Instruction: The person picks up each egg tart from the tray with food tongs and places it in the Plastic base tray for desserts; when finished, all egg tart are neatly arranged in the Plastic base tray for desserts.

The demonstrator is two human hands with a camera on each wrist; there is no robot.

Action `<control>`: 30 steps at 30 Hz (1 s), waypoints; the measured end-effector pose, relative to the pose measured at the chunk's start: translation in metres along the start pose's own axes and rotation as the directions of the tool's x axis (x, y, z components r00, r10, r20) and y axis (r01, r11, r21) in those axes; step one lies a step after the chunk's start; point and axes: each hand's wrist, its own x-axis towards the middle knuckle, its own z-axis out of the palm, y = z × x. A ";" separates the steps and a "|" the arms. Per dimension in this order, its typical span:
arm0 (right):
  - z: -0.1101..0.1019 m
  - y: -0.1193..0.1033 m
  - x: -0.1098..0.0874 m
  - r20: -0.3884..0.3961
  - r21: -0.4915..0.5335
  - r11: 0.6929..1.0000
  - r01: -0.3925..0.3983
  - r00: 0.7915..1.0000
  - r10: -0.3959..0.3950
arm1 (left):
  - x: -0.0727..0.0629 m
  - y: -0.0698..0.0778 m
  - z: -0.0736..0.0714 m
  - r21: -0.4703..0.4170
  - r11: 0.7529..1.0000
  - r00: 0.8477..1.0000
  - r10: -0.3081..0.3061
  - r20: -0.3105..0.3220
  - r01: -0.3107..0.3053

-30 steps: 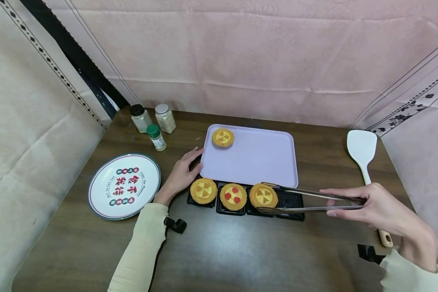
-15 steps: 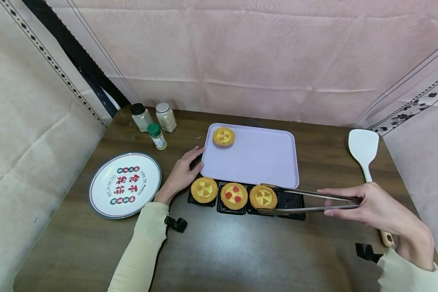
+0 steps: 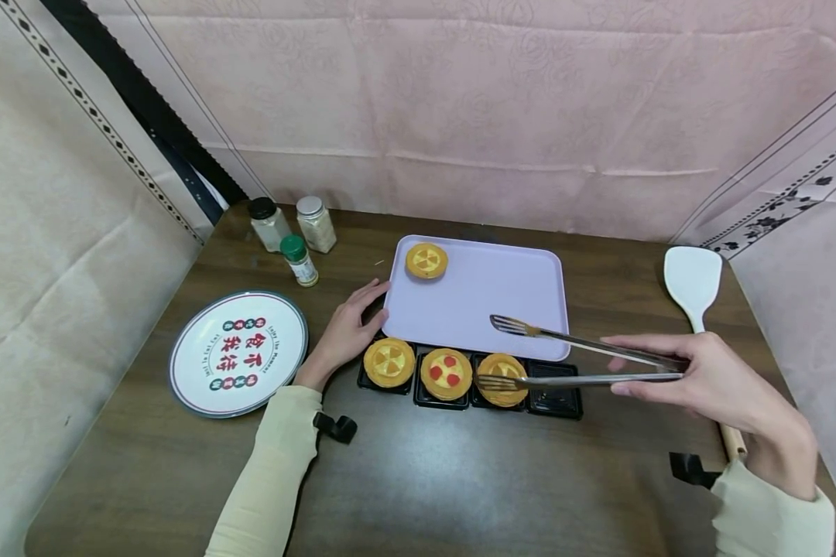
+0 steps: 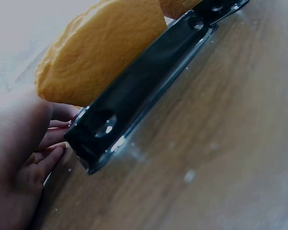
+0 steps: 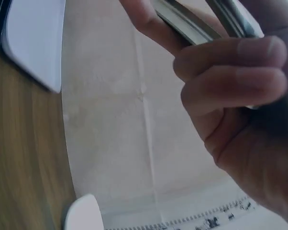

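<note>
My right hand (image 3: 714, 383) grips metal tongs (image 3: 571, 381) by their rear end, arms spread. One tip lies over the lilac tray (image 3: 515, 286) in the head view, the other across the third tart (image 3: 503, 363). That tart has a yellow wedge pattern and sits in a black compartment tray (image 3: 557, 402). Left of it are a tart with red dots (image 3: 446, 375) and another yellow-patterned tart (image 3: 388, 363). My left hand (image 3: 348, 329) has its loosely extended fingers at the trays' left edges. In the left wrist view they meet the black tray's (image 4: 134, 86) end.
One more tart (image 3: 426, 261) lies at the lilac tray's back left corner. A round printed plate (image 3: 238, 356) and three seasoning jars (image 3: 298, 259) stand left. A white spatula (image 3: 693, 282) lies right, its handle partly behind my right hand. Cloth hangs around the table.
The tongs have risen from around the third tart and shifted away from me, slightly left. The tart stays in its compartment. My left hand has not moved.
</note>
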 end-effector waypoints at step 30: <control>0.099 -0.038 0.110 -0.358 0.207 0.978 -0.021 0.929 0.096 | 0.001 -0.001 0.002 0.003 1.000 1.000 0.004 -0.015 -0.004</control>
